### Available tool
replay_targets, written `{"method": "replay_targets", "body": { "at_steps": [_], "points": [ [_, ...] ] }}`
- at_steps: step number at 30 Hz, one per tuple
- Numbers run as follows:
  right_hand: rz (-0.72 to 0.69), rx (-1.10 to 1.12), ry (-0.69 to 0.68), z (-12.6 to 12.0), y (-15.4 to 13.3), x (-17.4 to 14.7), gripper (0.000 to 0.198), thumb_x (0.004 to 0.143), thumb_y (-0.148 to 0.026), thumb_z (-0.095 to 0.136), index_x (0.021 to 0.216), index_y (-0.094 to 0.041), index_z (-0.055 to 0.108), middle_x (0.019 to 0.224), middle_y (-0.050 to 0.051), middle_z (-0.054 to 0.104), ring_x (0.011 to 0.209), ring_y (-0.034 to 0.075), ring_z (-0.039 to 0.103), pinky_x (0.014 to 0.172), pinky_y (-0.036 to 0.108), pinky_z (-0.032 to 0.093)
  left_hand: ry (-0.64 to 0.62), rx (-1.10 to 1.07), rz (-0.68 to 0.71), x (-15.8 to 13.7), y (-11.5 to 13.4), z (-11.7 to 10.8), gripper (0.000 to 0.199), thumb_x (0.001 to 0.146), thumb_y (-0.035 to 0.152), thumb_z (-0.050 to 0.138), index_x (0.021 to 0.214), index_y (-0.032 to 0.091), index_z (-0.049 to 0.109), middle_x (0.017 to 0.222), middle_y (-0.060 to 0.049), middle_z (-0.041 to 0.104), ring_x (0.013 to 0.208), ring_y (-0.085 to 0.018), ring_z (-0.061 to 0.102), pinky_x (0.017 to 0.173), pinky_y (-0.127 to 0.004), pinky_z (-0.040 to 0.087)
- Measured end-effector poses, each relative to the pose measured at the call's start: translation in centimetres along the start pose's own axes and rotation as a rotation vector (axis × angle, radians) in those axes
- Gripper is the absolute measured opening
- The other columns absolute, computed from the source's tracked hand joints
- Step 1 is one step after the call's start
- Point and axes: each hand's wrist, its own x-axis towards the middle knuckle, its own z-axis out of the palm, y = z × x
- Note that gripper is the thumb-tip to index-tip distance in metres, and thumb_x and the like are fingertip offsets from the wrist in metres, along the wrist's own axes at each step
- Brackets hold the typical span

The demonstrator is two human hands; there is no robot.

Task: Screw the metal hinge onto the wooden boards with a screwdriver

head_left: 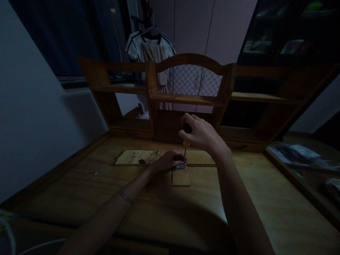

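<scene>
My right hand is closed round the yellow and black handle of a screwdriver, held upright with its shaft pointing down. The tip meets the right end of a small metal hinge. My left hand lies low over a long wooden board, its fingers curled in at the hinge beside the screwdriver tip; the fingertips are partly hidden. Below the hinge, a small square wooden piece lies flat, touching or nearly touching the long board's near edge.
A wooden desk top carries the work. Along its back stands a wooden shelf unit. A small thin item lies at the left. Papers and plastic packets lie beyond the right edge; a white cable runs at lower left.
</scene>
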Motion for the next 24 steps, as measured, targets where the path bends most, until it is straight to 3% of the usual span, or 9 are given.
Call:
{"method": "replay_targets", "body": {
  "at_steps": [3, 6, 9, 15, 21, 24],
  "points": [
    [0.012, -0.025, 0.006, 0.06, -0.06, 0.07, 0.024, 0.09, -0.044, 0.052, 0.099, -0.022, 0.054, 0.094, 0.005, 0.064, 0.08, 0.02, 0.059, 0.069, 0.031, 0.037, 0.001, -0.02, -0.008, -0.02, -0.08, 0.07, 0.02, 0.086, 0.026, 0.066, 0.101, 0.015, 0.072, 0.1, -0.008, 0.074, 0.093, -0.018, 0.069, 0.085, -0.027, 0.051],
    [0.011, -0.026, 0.005, 0.04, 0.03, 0.14, 0.017, 0.091, -0.037, 0.051, 0.097, -0.022, 0.055, 0.092, 0.005, 0.063, 0.08, 0.019, 0.059, 0.07, 0.03, 0.038, 0.003, -0.025, 0.004, 0.01, -0.21, 0.08, 0.019, 0.086, 0.026, 0.066, 0.1, 0.015, 0.072, 0.1, -0.007, 0.074, 0.092, -0.019, 0.069, 0.085, -0.027, 0.051],
    [-0.012, 0.011, -0.021, -0.13, 0.09, 0.04, 0.018, 0.087, -0.031, 0.053, 0.102, -0.022, 0.055, 0.098, 0.006, 0.063, 0.085, 0.02, 0.06, 0.073, 0.031, 0.039, -0.002, -0.011, 0.007, 0.05, -0.28, 0.04, 0.018, 0.086, 0.025, 0.066, 0.1, 0.016, 0.073, 0.098, -0.007, 0.075, 0.09, -0.019, 0.07, 0.083, -0.027, 0.051],
    [0.013, -0.008, -0.002, 0.0, -0.05, -0.13, 0.024, 0.09, -0.039, 0.05, 0.108, -0.023, 0.055, 0.103, 0.007, 0.064, 0.091, 0.024, 0.062, 0.075, 0.033, 0.039, 0.002, 0.008, 0.01, 0.08, -0.23, 0.07, 0.018, 0.086, 0.025, 0.065, 0.1, 0.016, 0.073, 0.097, -0.005, 0.075, 0.089, -0.018, 0.069, 0.082, -0.025, 0.05],
    [-0.005, -0.013, -0.019, -0.09, -0.11, -0.07, 0.027, 0.087, -0.03, 0.05, 0.113, -0.022, 0.052, 0.11, 0.007, 0.063, 0.092, 0.023, 0.062, 0.077, 0.033, 0.04, 0.009, 0.042, -0.007, 0.01, -0.35, 0.0, 0.018, 0.086, 0.025, 0.065, 0.1, 0.016, 0.073, 0.098, -0.006, 0.074, 0.09, -0.018, 0.069, 0.083, -0.026, 0.05],
    [-0.001, 0.002, -0.029, -0.29, -0.15, -0.17, 0.031, 0.086, -0.034, 0.051, 0.115, -0.023, 0.051, 0.113, 0.007, 0.062, 0.094, 0.024, 0.062, 0.078, 0.034, 0.04, 0.009, 0.058, 0.005, 0.0, -0.43, -0.01, 0.019, 0.086, 0.025, 0.065, 0.101, 0.016, 0.073, 0.098, -0.006, 0.074, 0.089, -0.018, 0.069, 0.084, -0.027, 0.05]
  ]
}}
